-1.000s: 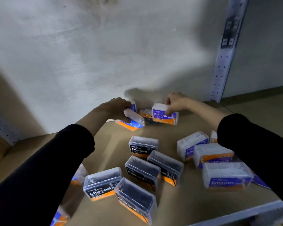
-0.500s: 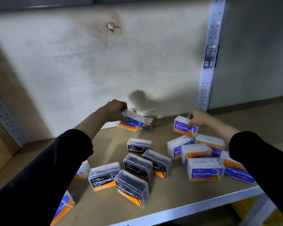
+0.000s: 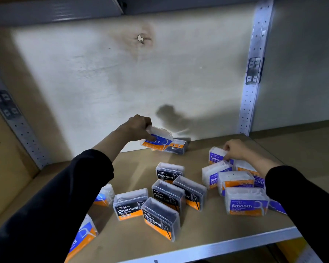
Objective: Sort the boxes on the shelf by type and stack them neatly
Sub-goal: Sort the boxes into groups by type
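Over the last second your right hand (image 3: 235, 150) had carried the Smooth box (image 3: 216, 158) away from the back middle of the shelf (image 3: 207, 226) and across to the right-hand group. Your left hand (image 3: 138, 128) had stayed near the back wall (image 3: 122, 82) with its box.

Your right fingers were curled over the top of the Smooth box and gripped it. The box stood upright, label toward you, at the rear of the other Smooth boxes (image 3: 235, 180), just behind the nearest one. Whether it already rested on the board could not be told.

Your left hand was clenched round one end of a blue-and-orange box (image 3: 158, 140), thumb on the label. That box was tilted and lifted, its far end over a dark box (image 3: 179, 147) that lay flat close to the wall. Whether the two touched was not clear.

Five Charcoal boxes (image 3: 167, 194) stood loosely together in the middle of the shelf, some upright and some turned at an angle. Two more blue boxes (image 3: 104, 196) sat at the left, partly hidden behind your left sleeve (image 3: 65, 196).
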Available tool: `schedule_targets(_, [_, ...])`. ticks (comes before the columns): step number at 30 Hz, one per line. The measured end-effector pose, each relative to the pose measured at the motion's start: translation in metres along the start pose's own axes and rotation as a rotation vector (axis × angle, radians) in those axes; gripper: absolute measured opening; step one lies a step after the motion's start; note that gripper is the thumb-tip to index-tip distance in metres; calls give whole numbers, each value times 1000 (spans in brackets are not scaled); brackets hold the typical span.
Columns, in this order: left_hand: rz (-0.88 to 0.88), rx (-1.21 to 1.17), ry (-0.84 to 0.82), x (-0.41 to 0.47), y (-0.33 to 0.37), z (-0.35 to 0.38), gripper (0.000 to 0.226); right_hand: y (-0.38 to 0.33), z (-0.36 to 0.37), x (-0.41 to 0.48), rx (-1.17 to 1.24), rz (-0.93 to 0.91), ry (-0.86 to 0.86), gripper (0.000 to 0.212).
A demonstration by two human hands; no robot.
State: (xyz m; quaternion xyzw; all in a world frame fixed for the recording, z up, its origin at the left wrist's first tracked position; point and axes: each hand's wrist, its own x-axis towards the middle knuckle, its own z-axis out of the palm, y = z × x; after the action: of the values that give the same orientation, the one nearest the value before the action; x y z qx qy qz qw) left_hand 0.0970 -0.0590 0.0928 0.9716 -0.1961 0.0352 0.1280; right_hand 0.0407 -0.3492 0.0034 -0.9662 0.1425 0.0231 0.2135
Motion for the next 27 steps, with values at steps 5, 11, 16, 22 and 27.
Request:
schedule_targets(5, [-38,-19,11,-7,-4,-2,36,-3,-3,0,-1,4,5,33])
schedule_targets(11, [-80,-36,51,-25,-16,-11,39,-22,-7,-7,-36,-55,89,33])
schedule_targets(16, [-109,-27,80,-48,-29,-20,39,-55,-3,-22,-21,-231,130,30])
schedule_targets(22, [-155,-2,116,-86,-45,-33,40,-112,13,-55,-71,-422,103,26])
schedule_targets(27, [-190,43,124,-115,-56,-46,44,-143,29,-71,-91,-510,66,22])
